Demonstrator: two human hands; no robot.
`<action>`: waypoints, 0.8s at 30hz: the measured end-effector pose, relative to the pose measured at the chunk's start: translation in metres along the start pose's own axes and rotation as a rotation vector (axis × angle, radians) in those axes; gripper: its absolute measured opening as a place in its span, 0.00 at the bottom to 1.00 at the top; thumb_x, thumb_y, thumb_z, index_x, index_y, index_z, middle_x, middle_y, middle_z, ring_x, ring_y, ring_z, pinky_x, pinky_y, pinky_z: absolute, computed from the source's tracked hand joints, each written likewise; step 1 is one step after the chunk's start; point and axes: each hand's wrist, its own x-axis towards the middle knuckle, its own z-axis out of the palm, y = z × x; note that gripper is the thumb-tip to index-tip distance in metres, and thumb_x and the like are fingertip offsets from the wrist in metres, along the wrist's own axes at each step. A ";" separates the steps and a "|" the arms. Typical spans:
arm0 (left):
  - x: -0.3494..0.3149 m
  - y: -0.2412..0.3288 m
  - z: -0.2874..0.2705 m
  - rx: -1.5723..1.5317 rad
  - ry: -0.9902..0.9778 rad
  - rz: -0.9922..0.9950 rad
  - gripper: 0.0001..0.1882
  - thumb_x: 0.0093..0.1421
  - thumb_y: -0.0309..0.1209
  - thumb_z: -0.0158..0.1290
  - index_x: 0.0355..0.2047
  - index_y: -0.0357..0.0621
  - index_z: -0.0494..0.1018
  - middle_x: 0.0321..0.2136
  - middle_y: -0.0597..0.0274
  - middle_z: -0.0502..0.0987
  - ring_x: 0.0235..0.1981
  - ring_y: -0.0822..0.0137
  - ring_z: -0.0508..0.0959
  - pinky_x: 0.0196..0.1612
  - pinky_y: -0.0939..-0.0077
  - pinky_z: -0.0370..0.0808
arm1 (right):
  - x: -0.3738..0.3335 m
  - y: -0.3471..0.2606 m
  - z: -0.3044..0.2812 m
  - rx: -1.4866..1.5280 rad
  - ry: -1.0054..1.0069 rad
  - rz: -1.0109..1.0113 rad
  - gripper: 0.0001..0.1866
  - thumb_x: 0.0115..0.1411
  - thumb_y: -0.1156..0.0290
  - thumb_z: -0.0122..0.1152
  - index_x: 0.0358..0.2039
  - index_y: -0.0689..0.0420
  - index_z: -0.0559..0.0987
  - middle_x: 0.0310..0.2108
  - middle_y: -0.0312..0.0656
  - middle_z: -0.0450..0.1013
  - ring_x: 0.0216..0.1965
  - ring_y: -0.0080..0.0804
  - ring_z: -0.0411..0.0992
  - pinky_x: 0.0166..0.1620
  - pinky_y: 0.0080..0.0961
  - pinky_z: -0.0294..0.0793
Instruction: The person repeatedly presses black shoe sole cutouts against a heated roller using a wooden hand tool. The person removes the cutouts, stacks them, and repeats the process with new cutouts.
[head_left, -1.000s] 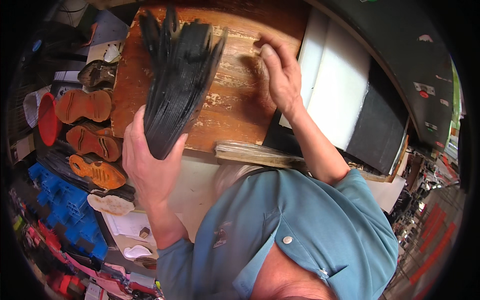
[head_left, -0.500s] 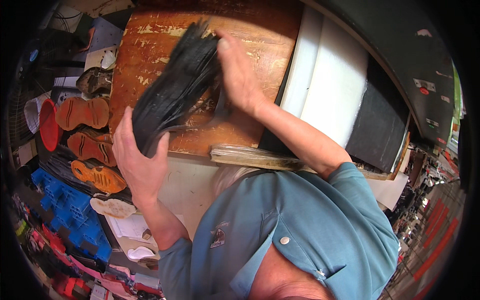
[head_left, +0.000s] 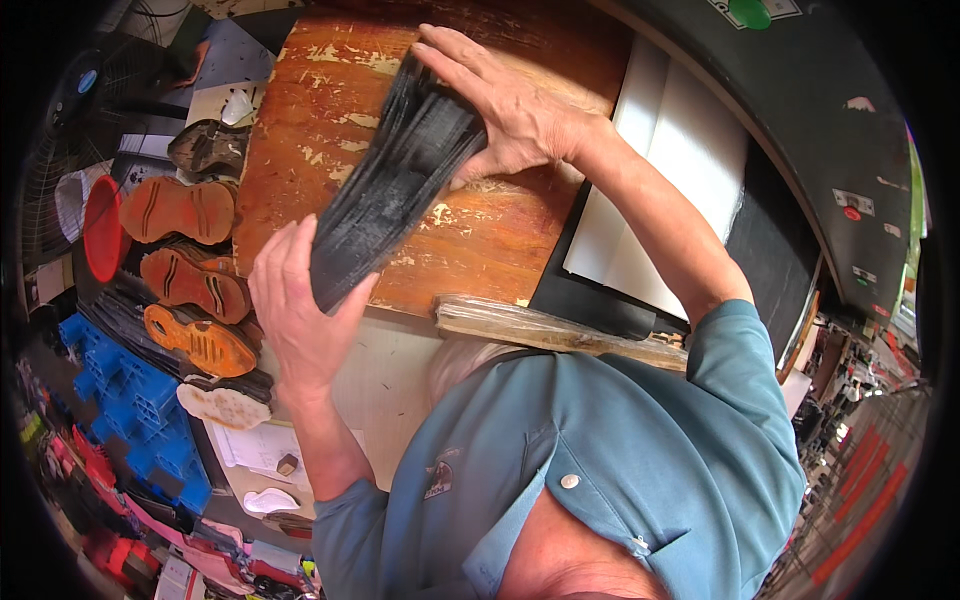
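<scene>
A thick bundle of thin black strips (head_left: pixel 395 195), apparently rubber or a similar sheet, slants across the wooden board (head_left: pixel 465 245). My left hand (head_left: pixel 305 310) cups its near end, thumb on one side and fingers on the other. Around the far end my right hand (head_left: pixel 510 105) is closed, with its fingers over the end and its thumb along the right side. The strips' edges show as long, uneven lines. Worn, scratched patches mark the board beneath.
Shoe soles (head_left: pixel 180 210) in brown and orange line the left side, near a red round item (head_left: pixel 103 228) and blue plastic pieces (head_left: pixel 150 400). White sheets (head_left: pixel 660 180) and black sheets (head_left: pixel 775 235) lie to the right. A plastic-wrapped bar (head_left: pixel 550 325) runs along the board's near edge.
My right hand has gone from lying along the bundle's right side to gripping its far end. The strips, spread and blurred before, now sit more compactly. My left hand keeps the near end.
</scene>
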 end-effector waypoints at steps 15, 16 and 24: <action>-0.001 -0.010 -0.016 0.098 -0.045 -0.014 0.55 0.45 0.36 0.79 0.72 0.43 0.63 0.67 0.52 0.71 0.69 0.42 0.68 0.72 0.39 0.60 | -0.021 -0.010 0.009 0.190 0.052 0.139 0.80 0.37 0.44 0.90 0.81 0.56 0.47 0.77 0.62 0.51 0.77 0.61 0.53 0.78 0.53 0.58; 0.001 -0.009 -0.016 0.125 -0.068 -0.025 0.57 0.44 0.37 0.79 0.73 0.44 0.62 0.68 0.52 0.70 0.70 0.42 0.67 0.73 0.37 0.59 | -0.020 -0.013 0.014 0.216 0.051 0.141 0.81 0.37 0.42 0.90 0.81 0.57 0.46 0.79 0.60 0.49 0.78 0.60 0.52 0.79 0.53 0.55; 0.004 -0.005 -0.016 0.140 -0.075 -0.014 0.58 0.45 0.44 0.78 0.74 0.44 0.63 0.68 0.53 0.70 0.72 0.43 0.65 0.75 0.37 0.56 | -0.012 -0.036 0.016 0.261 0.015 0.068 0.78 0.40 0.38 0.87 0.80 0.60 0.49 0.77 0.59 0.53 0.78 0.62 0.52 0.77 0.53 0.56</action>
